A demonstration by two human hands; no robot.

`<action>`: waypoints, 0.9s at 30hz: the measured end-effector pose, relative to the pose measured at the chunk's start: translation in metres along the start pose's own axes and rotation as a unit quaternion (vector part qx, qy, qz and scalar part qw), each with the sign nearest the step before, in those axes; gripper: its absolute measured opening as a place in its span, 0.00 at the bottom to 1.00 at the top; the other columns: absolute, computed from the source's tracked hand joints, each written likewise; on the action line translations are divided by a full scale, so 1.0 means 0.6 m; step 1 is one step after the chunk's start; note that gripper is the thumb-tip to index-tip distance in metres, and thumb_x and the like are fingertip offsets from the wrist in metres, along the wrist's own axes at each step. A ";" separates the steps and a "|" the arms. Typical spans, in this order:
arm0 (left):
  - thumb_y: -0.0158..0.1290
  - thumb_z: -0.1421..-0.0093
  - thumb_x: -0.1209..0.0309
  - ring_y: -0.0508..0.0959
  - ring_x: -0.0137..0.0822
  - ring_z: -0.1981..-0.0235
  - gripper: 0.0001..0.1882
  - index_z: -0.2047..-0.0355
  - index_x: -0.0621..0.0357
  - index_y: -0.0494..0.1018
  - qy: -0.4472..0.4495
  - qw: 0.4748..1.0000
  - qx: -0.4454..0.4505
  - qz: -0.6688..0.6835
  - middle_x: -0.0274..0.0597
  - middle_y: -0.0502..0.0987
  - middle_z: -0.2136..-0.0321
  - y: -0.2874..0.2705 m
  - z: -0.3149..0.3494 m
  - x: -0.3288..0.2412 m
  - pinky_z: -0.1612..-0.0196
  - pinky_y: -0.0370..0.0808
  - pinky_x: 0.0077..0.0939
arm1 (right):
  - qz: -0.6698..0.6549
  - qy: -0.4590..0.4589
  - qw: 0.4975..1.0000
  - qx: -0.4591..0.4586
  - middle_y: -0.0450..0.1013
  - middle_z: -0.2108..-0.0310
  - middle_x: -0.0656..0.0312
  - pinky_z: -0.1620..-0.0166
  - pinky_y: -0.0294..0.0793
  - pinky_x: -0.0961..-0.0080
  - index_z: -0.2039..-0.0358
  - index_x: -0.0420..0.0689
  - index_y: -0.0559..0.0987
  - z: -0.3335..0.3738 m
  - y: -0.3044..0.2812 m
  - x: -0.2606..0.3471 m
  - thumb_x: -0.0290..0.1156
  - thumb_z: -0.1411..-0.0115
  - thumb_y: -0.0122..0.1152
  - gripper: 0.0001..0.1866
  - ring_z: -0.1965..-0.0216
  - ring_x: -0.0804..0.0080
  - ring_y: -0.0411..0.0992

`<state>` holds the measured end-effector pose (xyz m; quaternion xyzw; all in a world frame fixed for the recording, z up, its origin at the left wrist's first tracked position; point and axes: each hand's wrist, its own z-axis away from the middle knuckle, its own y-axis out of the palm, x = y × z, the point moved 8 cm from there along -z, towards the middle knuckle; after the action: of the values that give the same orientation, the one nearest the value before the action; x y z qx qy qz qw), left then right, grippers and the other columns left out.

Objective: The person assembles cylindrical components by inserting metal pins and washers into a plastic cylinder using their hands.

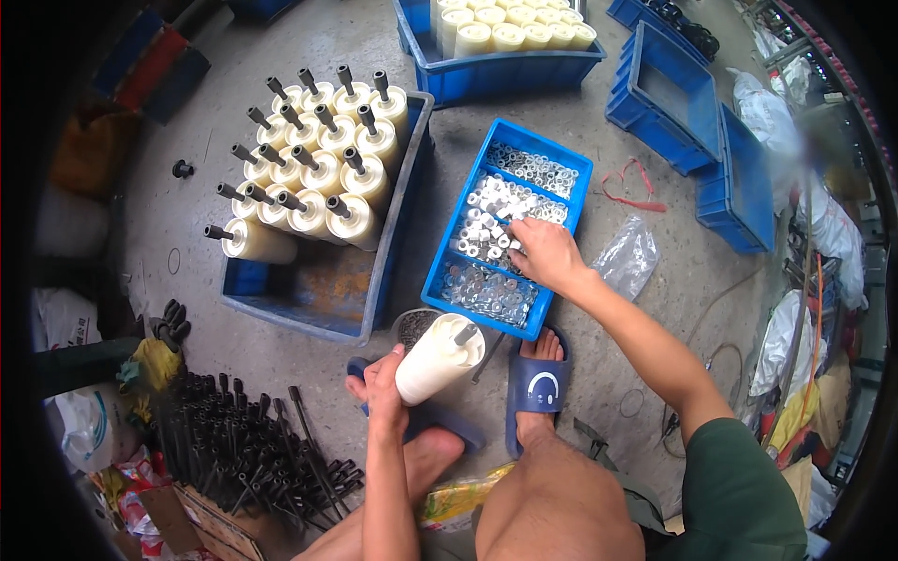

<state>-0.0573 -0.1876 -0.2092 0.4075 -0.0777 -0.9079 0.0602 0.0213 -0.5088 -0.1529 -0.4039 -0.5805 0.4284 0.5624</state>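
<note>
My left hand (382,381) is wrapped round a cream plastic cylinder (432,366), tilted with its open, ribbed end up. A grey rod end (465,334) sticks out of that end's centre. My right hand (545,251) reaches into a blue divided tray (432,285), fingers curled among the small white plastic bushings (488,224); whatever they pinch is hidden. Metal washers (486,292) fill the tray's nearest compartment, and small metal nuts or rings (535,168) lie in the farthest one.
At the left a large blue crate (369,318) holds several cream cylinders (318,168) with black rods. Black rods (234,449) are piled lower left. Another crate of cylinders (510,79) stands at the back; more blue bins (669,103) and a plastic bag (629,257) lie right.
</note>
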 end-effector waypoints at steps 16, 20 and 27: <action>0.53 0.33 0.60 0.76 0.27 0.76 0.19 0.70 0.65 0.82 0.007 1.000 -0.024 -0.004 0.38 0.82 0.76 0.005 -0.002 -0.006 0.66 0.70 0.19 | -0.114 -0.191 0.975 0.011 0.74 0.72 0.55 0.61 0.76 0.57 0.69 0.42 0.75 -0.020 0.010 0.034 0.25 0.52 0.68 0.11 0.65 0.50 0.76; 0.54 0.34 0.59 0.74 0.25 0.77 0.20 0.72 0.64 0.82 -0.007 0.999 -0.037 -0.022 0.36 0.80 0.78 0.010 0.006 -0.008 0.66 0.68 0.19 | -0.197 -0.137 0.971 -0.013 0.77 0.69 0.56 0.65 0.79 0.66 0.62 0.42 0.78 -0.021 -0.019 0.029 0.25 0.51 0.72 0.15 0.68 0.59 0.79; 0.55 0.35 0.59 0.72 0.27 0.78 0.19 0.74 0.62 0.82 0.011 0.993 -0.082 -0.081 0.35 0.80 0.78 -0.008 -0.001 -0.008 0.65 0.68 0.19 | -0.198 -0.021 0.980 -0.014 0.79 0.65 0.58 0.66 0.79 0.82 0.59 0.40 0.83 0.004 -0.058 -0.004 0.22 0.47 0.71 0.14 0.66 0.76 0.80</action>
<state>-0.0542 -0.1822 -0.2071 0.4165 0.0311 -0.9083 0.0207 0.0193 -0.5217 -0.1203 -0.2794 -0.6663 0.3085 0.6186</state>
